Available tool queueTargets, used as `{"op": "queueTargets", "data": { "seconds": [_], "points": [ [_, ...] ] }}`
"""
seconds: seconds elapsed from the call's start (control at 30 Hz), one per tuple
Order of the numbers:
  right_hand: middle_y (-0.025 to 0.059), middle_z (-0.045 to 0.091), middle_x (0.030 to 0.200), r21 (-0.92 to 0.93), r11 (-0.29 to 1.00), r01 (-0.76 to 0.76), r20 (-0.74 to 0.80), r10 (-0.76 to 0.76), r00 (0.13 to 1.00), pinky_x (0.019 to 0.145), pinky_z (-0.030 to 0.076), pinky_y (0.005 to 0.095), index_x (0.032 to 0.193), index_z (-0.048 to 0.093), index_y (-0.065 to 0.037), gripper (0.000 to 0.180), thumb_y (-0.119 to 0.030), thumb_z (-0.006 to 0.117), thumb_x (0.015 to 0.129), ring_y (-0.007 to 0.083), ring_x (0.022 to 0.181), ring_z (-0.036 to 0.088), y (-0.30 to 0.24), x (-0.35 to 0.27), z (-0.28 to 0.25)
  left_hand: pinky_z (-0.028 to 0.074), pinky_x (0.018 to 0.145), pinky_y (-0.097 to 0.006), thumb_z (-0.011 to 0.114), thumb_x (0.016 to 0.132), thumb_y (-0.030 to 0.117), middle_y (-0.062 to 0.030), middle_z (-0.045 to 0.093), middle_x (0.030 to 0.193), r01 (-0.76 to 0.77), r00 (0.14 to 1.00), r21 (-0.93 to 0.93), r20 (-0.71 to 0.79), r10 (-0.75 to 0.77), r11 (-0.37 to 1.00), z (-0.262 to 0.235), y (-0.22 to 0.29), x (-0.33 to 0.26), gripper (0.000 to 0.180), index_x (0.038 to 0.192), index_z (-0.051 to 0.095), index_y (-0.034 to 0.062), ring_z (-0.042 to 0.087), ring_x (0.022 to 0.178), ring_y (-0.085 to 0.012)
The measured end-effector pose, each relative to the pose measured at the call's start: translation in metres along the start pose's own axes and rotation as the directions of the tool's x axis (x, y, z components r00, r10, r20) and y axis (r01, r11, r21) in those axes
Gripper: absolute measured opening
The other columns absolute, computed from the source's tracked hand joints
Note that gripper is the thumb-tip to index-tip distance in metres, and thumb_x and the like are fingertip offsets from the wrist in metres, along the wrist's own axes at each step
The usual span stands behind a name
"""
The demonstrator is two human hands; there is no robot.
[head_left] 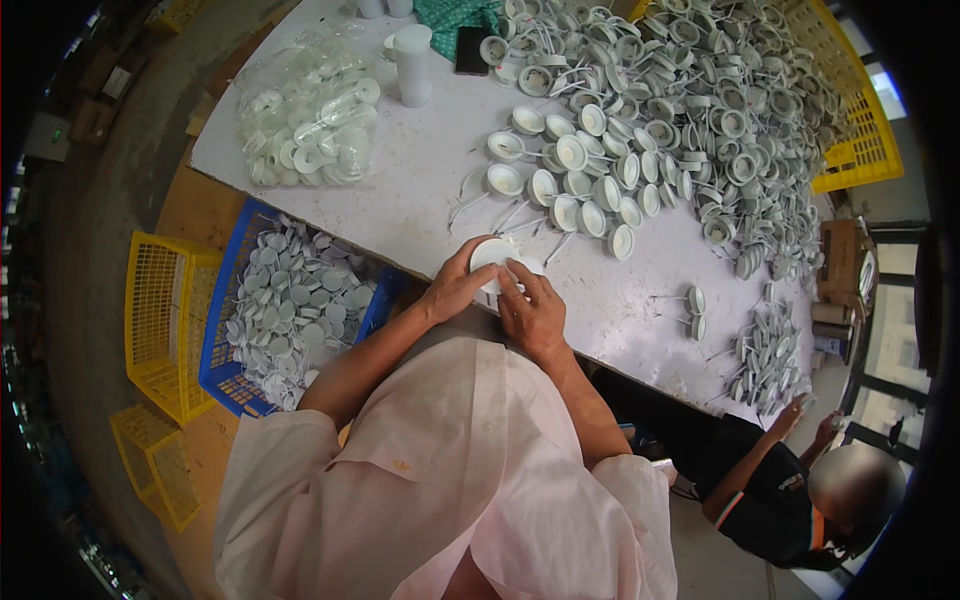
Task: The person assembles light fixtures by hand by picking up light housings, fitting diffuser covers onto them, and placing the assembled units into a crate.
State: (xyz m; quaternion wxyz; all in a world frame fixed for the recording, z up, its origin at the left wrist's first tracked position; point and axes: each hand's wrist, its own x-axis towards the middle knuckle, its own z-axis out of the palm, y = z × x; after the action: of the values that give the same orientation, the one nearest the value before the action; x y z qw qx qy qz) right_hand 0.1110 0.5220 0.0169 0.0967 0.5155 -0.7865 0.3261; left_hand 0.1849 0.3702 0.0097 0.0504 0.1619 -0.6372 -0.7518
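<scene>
Just over the table's near edge, a round white light fitting is held between my two hands. My left hand grips its left side, the thumb lying across its face. The fingers of my right hand are bent against its lower right edge. Beyond my hands lies a group of similar white cup-shaped fittings, several with wires trailing out. A clear plastic bag of white round covers rests at the table's far left. The underside of the held fitting is hidden.
A large heap of ring-shaped housings spills from a yellow crate. A blue crate of finished-looking discs stands at my left, beside yellow crates. White stacked cylinders stand upright. At right, a co-worker handles parts near another pile.
</scene>
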Motion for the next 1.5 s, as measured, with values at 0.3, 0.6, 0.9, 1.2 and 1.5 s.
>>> {"op": "queueTargets", "data": {
  "seconds": [0.3,0.6,0.9,1.2,1.5],
  "points": [
    [0.0029,0.06,0.112,-0.097,0.995,0.024,0.008,-0.024,1.0,0.061,0.051,0.0278,0.104,0.065,-0.012,0.038,-0.008,0.063,0.067,0.0194,0.076,0.059,-0.003,0.0,0.001,0.041,0.091,-0.03,0.048,0.09,0.015,-0.0119,0.056,0.112,-0.044,0.998,0.011,-0.033,0.045,0.999,0.002,-0.01,-0.001,0.038,0.126,0.042,0.0015,0.053,0.103,-0.0178],
    [-0.0005,0.059,0.111,-0.1,0.994,0.042,0.058,-0.037,0.998,0.06,0.049,0.0267,0.107,0.064,-0.013,0.041,-0.01,0.065,0.066,0.0177,0.074,0.055,-0.007,0.0,0.007,0.043,0.089,-0.03,0.045,0.089,0.011,-0.0136,0.056,0.11,-0.065,0.994,0.16,-0.074,0.078,0.985,-0.003,-0.013,-0.003,0.035,0.122,0.044,0.0011,0.053,0.102,-0.0196],
    [0.0149,0.052,0.119,0.168,0.979,-0.114,0.045,0.108,0.993,0.063,0.051,0.0313,0.113,0.06,-0.009,0.047,0.007,0.064,0.069,0.0234,0.08,0.057,-0.017,0.002,0.018,0.043,0.09,-0.03,0.061,0.077,0.001,-0.0076,0.053,0.111,-0.055,0.98,-0.202,-0.2,0.014,0.978,-0.041,-0.037,-0.011,0.051,0.125,0.042,0.0022,0.052,0.101,-0.0157],
    [0.0161,0.055,0.114,0.201,0.954,-0.223,0.094,0.208,0.974,0.056,0.052,0.0249,0.104,0.064,-0.004,0.031,0.007,0.059,0.077,0.0234,0.083,0.059,-0.011,-0.023,0.036,0.047,0.083,-0.039,0.052,0.088,0.018,-0.0114,0.057,0.109,0.003,0.81,-0.483,-0.512,-0.285,0.876,-0.178,-0.115,-0.068,0.035,0.119,0.046,0.0024,0.057,0.1,-0.0224],
    [0.0171,0.056,0.111,0.177,0.933,-0.314,0.206,0.277,0.939,0.065,0.053,0.0312,0.102,0.063,-0.002,0.025,0.004,0.06,0.077,0.0276,0.084,0.06,-0.023,-0.028,0.035,0.03,0.104,-0.042,0.063,0.072,0.008,-0.0197,0.048,0.124,0.611,0.747,0.751,-0.652,0.131,0.252,-0.392,-0.282,-0.16,0.057,0.125,0.045,0.0035,0.043,0.118,-0.0361]
  ]
}}
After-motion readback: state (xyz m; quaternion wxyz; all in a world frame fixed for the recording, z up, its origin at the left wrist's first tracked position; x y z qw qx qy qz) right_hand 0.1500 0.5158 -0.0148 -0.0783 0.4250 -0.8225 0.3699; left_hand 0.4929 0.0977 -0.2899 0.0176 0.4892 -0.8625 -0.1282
